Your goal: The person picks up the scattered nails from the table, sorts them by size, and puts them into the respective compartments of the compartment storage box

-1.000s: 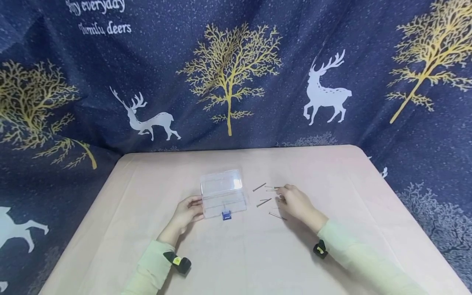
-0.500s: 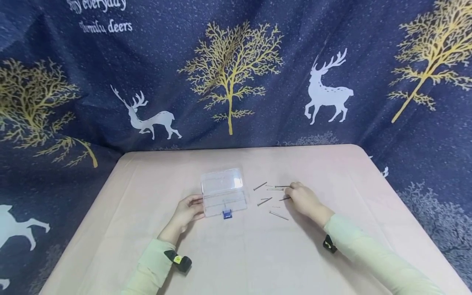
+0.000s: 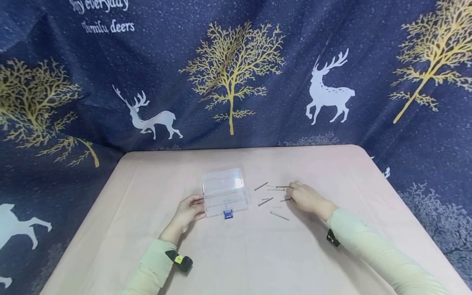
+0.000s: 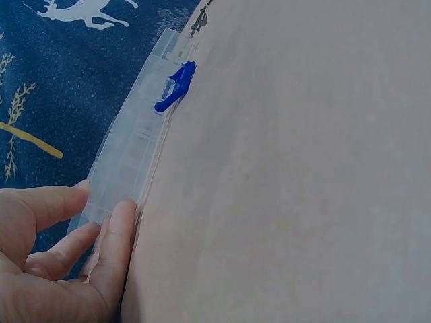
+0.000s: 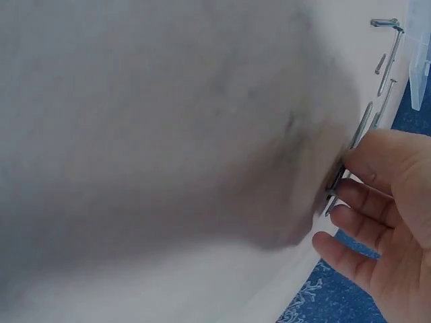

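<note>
A clear plastic box (image 3: 225, 200) with a blue latch (image 3: 228, 214) stands on the table, its lid raised. My left hand (image 3: 188, 212) holds the box's left end; in the left wrist view the thumb and fingers (image 4: 121, 232) lie around that end. Right of the box lie several metal nails (image 3: 265, 201), some long and some short. My right hand (image 3: 306, 198) is down at the right side of the nails. In the right wrist view its thumb and forefinger pinch a nail (image 5: 339, 176), partly hidden by the fingers; the other fingers are loosely bent.
A pale pink cloth covers the table (image 3: 250, 258). Behind it hangs a dark blue curtain (image 3: 265, 119) printed with deer and trees. One long nail (image 3: 280, 216) lies nearest the front of the group.
My right hand has moved a little to the right, uncovering more of the nails. The left hand and the box have stayed in place.
</note>
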Motion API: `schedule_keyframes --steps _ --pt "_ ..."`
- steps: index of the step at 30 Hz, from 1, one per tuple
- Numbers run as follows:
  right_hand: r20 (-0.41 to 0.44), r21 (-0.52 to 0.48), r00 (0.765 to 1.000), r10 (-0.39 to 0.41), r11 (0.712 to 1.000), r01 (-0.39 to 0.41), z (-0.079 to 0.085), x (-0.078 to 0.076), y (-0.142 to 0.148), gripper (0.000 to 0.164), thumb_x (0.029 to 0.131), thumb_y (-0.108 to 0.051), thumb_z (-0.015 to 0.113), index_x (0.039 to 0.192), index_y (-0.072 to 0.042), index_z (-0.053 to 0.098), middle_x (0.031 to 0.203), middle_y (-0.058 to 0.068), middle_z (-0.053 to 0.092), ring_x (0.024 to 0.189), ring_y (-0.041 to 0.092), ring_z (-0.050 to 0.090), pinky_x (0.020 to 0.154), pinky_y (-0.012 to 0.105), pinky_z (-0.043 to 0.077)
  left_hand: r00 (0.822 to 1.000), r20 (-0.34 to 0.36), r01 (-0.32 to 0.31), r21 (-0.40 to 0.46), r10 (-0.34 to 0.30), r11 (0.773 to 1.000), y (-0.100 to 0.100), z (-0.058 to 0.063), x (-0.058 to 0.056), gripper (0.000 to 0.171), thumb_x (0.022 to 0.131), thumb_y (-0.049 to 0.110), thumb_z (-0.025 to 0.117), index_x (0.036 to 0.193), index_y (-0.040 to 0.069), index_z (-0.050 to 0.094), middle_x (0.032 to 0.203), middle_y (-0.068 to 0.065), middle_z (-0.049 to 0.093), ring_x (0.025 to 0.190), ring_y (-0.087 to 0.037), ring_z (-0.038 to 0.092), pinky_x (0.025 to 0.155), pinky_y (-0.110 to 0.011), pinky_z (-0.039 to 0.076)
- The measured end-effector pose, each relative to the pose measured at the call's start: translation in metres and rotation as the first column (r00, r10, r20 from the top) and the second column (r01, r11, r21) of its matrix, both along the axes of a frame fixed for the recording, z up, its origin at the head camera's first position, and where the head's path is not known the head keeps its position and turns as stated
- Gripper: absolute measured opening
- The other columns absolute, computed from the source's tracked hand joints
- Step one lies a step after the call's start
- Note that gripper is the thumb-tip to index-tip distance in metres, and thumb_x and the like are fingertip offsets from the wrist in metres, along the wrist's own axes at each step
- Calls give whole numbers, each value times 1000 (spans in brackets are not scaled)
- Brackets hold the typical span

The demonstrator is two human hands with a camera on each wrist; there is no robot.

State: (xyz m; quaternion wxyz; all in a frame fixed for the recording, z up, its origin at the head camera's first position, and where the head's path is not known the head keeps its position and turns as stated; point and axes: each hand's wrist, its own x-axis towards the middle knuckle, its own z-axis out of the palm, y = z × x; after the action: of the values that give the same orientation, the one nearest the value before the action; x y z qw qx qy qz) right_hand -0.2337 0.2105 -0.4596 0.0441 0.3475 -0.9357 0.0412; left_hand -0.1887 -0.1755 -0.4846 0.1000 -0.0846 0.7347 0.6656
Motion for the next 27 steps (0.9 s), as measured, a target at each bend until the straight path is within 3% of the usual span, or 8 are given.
schedule_keyframes --steps 4,7,11,14,20,22,27 --pt "-10 3 1000 28 1000 -28 -3 -2 2 12 76 -6 71 78 -9 60 77 -1 53 73 15 50 75 34 56 1000 -8 -3 7 3 1000 1 -2 1 41 90 -1 56 129 -9 46 129 -30 48 90 -18 65 82 -34 61" --pt "0 -5 999 38 999 -38 -4 -4 3 16 74 -6 71 73 -12 56 73 -4 49 71 13 47 86 38 55 1000 -7 -10 10 10 1000 2 -3 0 41 89 -2 56 128 -9 47 128 -30 48 88 -17 65 80 -33 62" --pt "2 -1 999 52 999 -52 -3 -4 3 16 73 -7 70 73 -13 55 72 -5 53 72 15 52 95 44 53 1000 3 -12 1 12 1000 1 -4 -1 41 90 -2 55 129 -8 47 128 -29 48 91 -18 65 81 -33 61" --pt "10 -19 998 63 998 -63 0 -4 1 17 73 -6 69 71 -14 53 70 -5 57 70 16 55 91 44 55 1000 3 -6 3 6 1000 0 -4 -1 41 90 -1 55 129 -7 47 129 -28 48 94 -20 64 83 -33 61" --pt "98 -106 994 51 994 -40 6 -4 -2 14 77 -5 69 75 -13 58 73 -5 61 70 13 55 70 34 57 998 -67 14 31 -12 999 -2 -1 3 40 87 0 59 124 -8 49 119 -26 53 87 -16 65 78 -31 62" --pt "128 -145 990 60 989 -41 6 -4 -2 10 78 -4 68 80 -11 62 79 -3 65 77 16 60 75 35 59 997 -78 15 34 -12 999 -2 -1 4 39 86 1 60 123 -8 50 117 -25 54 86 -15 65 78 -31 62" --pt "243 -269 967 75 963 -7 3 -3 0 11 79 2 63 87 -6 65 87 3 68 85 22 64 82 38 59 1000 -9 -7 7 7 1000 -1 -1 1 40 88 1 58 127 -5 49 124 -26 51 94 -20 65 83 -32 61"
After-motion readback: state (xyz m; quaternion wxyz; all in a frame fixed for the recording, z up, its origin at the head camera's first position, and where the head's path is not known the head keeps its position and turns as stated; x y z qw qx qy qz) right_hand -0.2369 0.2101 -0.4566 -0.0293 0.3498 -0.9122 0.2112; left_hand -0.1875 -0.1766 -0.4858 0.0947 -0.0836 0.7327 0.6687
